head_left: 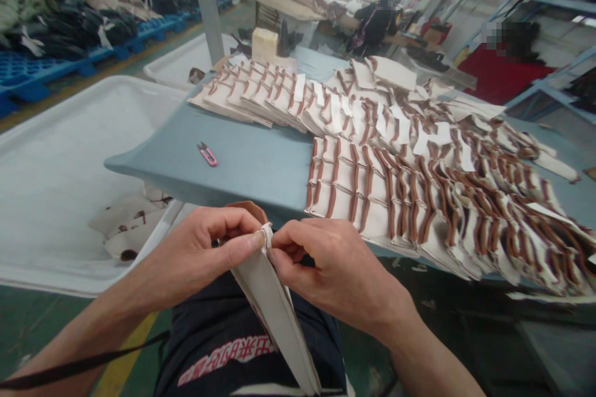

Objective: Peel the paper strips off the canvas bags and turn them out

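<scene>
My left hand (205, 248) and my right hand (321, 267) both pinch the top edge of a cream canvas piece (274, 310) with a brown strap, held over my lap in front of the table edge. The piece hangs down between my wrists. Fingers of both hands are closed on its folded upper rim. On the grey-blue table (251, 161) beyond lie overlapping rows of similar cream pieces with brown straps (419, 192). A small pink thread snipper (207, 154) lies on the table to the left of them.
A large white bin (56, 167) stands at my left with a few cream pieces (130, 223) inside. A second white bin (181, 62) sits behind it. Blue pallets with stacked goods (69, 25) line the far left. Other people work at tables in the background.
</scene>
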The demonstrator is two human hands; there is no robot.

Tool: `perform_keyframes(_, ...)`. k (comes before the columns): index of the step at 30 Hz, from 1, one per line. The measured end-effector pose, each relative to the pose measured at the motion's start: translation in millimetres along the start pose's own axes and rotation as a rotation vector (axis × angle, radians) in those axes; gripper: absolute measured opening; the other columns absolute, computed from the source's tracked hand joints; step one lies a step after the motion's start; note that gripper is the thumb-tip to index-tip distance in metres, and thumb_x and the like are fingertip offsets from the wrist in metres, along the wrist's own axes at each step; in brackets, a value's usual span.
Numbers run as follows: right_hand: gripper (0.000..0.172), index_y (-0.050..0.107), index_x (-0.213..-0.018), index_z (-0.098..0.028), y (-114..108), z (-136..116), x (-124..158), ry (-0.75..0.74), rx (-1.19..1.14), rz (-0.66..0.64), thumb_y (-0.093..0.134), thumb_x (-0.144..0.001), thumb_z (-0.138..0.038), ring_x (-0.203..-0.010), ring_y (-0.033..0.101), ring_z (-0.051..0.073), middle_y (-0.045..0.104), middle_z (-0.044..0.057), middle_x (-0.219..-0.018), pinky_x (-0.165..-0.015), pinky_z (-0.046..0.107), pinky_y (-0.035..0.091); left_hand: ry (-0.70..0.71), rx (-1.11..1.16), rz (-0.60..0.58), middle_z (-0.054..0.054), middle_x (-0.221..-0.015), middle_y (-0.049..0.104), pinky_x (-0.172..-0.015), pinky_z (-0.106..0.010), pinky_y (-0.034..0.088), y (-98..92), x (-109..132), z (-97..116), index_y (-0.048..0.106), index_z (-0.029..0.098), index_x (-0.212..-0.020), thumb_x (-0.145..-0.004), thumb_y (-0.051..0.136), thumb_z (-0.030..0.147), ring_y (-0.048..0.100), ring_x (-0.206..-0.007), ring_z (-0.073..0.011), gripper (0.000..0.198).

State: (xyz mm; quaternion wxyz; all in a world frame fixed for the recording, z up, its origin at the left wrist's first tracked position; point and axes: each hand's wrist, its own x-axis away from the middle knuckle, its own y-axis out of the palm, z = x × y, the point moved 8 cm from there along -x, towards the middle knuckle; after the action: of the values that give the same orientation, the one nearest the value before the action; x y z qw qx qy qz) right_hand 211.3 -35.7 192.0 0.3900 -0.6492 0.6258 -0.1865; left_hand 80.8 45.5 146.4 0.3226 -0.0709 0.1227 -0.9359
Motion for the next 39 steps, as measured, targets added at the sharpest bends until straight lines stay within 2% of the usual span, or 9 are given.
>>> perform_keyframes(6, 0.012, 0.071, -0.086, -0.019, 7, 1, 2, -0.008, -0.003, 0.017, 0.065, -0.094, -0.012, -0.063, 0.069, 0.014, 0.076, 0.001, -0.073, -0.062, 0.024, 0.043, 0.037, -0.058, -0.017, 0.005, -0.069, 0.064, -0.058, -0.018, 0.045, 0.3, -1, 6, 0.077, 0.019, -0.076, -0.094, 0.071, 0.033, 0.053, -0.062, -0.0104, 0.024)
perform_keyframes(12, 0.014, 0.068, -0.085, -0.019, 16, 7, 4, 0.046, -0.132, -0.017, 0.063, -0.096, -0.011, -0.064, 0.070, 0.012, 0.075, 0.000, -0.074, -0.063, 0.022, 0.043, 0.017, -0.146, -0.022, 0.006, -0.074, 0.072, -0.066, -0.019, 0.049, 2.7, 3, 3, 0.076, 0.020, -0.078, -0.091, 0.065, 0.027, 0.063, -0.068, -0.0120, 0.018)
perform_keyframes(19, 0.015, 0.059, -0.077, -0.021, 17, 10, 4, 0.087, -0.063, 0.044, 0.060, -0.088, -0.012, -0.058, 0.055, 0.011, 0.062, -0.003, -0.066, -0.059, 0.025, 0.033, 0.044, -0.234, 0.025, 0.005, -0.074, 0.074, -0.066, -0.020, 0.047, 7.6, 1, 6, 0.072, 0.020, -0.075, -0.086, 0.060, 0.024, 0.065, -0.070, -0.0125, 0.018)
perform_keyframes(22, 0.013, 0.057, -0.074, -0.022, 27, 25, 4, 0.247, -0.231, 0.017, 0.060, -0.086, -0.018, -0.056, 0.050, 0.011, 0.058, -0.004, -0.064, -0.058, 0.025, 0.032, 0.019, -0.193, 0.025, 0.005, -0.071, 0.070, -0.063, -0.021, 0.046, 8.8, -1, 1, 0.071, 0.019, -0.073, -0.085, 0.058, 0.026, 0.061, -0.067, -0.0122, 0.019)
perform_keyframes(25, 0.016, 0.057, -0.074, -0.022, 49, 42, 6, 0.435, -0.588, -0.059, 0.061, -0.086, -0.032, -0.057, 0.048, 0.011, 0.056, -0.004, -0.064, -0.055, 0.024, 0.035, 0.011, -0.132, 0.024, 0.005, -0.069, 0.063, -0.060, -0.021, 0.042, 8.1, -3, -6, 0.070, 0.019, -0.072, -0.085, 0.058, 0.029, 0.055, -0.063, -0.0115, 0.020)
perform_keyframes(27, 0.019, 0.057, -0.075, -0.022, 62, 47, 8, 0.495, -0.810, -0.104, 0.062, -0.084, -0.038, -0.058, 0.049, 0.011, 0.057, -0.004, -0.065, -0.056, 0.024, 0.040, 0.006, -0.103, 0.009, 0.006, -0.068, 0.059, -0.056, -0.022, 0.039, 8.0, -3, -11, 0.068, 0.019, -0.072, -0.088, 0.058, 0.033, 0.050, -0.060, -0.0113, 0.024)
perform_keyframes(29, 0.020, 0.057, -0.076, -0.022, 68, 50, 9, 0.506, -0.904, -0.118, 0.064, -0.083, -0.039, -0.059, 0.050, 0.011, 0.057, -0.004, -0.066, -0.057, 0.023, 0.041, 0.005, -0.114, -0.016, 0.005, -0.069, 0.059, -0.057, -0.023, 0.039, 8.6, -3, -14, 0.068, 0.019, -0.074, -0.091, 0.058, 0.037, 0.050, -0.061, -0.0119, 0.026)
perform_keyframes(34, 0.020, 0.061, -0.078, -0.020, 54, 49, 11, 0.461, -0.732, -0.068, 0.065, -0.090, -0.036, -0.057, 0.045, 0.010, 0.056, -0.005, -0.067, -0.052, 0.022, 0.035, 0.007, -0.230, -0.007, 0.003, -0.076, 0.067, -0.064, -0.024, 0.045, 5.4, -1, -15, 0.069, 0.020, -0.077, -0.089, 0.065, 0.035, 0.060, -0.069, -0.0143, 0.020)
perform_keyframes(39, 0.018, 0.060, -0.077, -0.021, 31, 26, 6, 0.210, -0.396, -0.001, 0.060, -0.095, -0.024, -0.057, 0.049, 0.010, 0.057, -0.005, -0.065, -0.056, 0.022, 0.035, 0.044, -0.207, 0.024, 0.006, -0.068, 0.066, -0.063, -0.022, 0.045, 5.5, 1, -3, 0.069, 0.020, -0.070, -0.085, 0.059, 0.026, 0.060, -0.065, -0.0127, 0.019)
